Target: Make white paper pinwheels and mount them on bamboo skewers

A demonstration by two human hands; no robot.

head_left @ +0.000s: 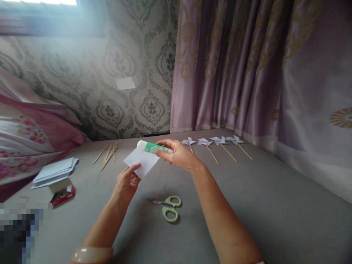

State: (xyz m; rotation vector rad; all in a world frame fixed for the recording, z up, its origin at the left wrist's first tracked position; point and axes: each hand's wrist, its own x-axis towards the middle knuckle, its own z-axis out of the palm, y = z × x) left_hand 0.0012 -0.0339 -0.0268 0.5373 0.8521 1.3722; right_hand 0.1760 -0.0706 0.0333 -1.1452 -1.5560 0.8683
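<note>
Two things are held up above the grey surface (247, 205), one per hand. A glue stick (150, 147) is clamped in the right hand (177, 154), thumb and fingers closed round its rear end; approx. two thirds of the tube is seen sticking out. Its long axis is laid nearly level, right to left, w/ the white tip slightly higher and pointed toward the left of the view. A white paper square (140, 161) is pinched at its lower corner by the left hand (127, 182), thumb on top, fingers shut beneath, so the sheet is presented corner-up. The white tip is seen right at the sheet's upper edge, i.e. the paper lies just below the tube; whether contact is made can't be told. Cap on or off: not clear either. The right hand is placed farther from the body, the left nearer and lower. Green-handled scissors (167, 207) are laid flat on the surface btwn the forearms, well apart from both hands. Paper pinwheels (211, 141) are lined up beyond the right hand, bare wooden sticks (108, 154) beyond the left.
</note>
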